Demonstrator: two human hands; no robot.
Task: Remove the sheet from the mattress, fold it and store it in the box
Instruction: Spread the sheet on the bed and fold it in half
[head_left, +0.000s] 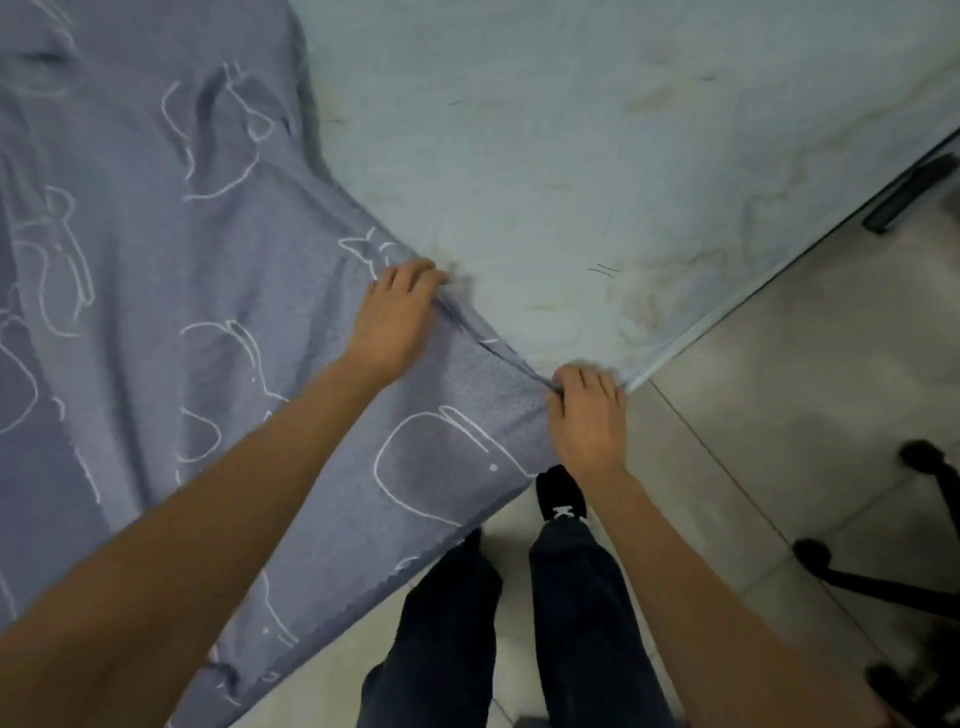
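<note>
- Left hand (397, 317) grips the sheet (156, 312) edge at the frame centre
- Right hand (587, 415) pinches the sheet at the mattress (571, 156) corner, just below centre
- Sheet covers the left side; mattress is bare at upper right
- Floor (779, 389) at lower right

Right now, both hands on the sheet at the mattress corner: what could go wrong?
The sheet hangs off the mattress beside the person's foot; it may get stepped on. Left hand and right hand grip only its edge, so a hard pull could slip. The chair base close on the right is a trip hazard.
</note>
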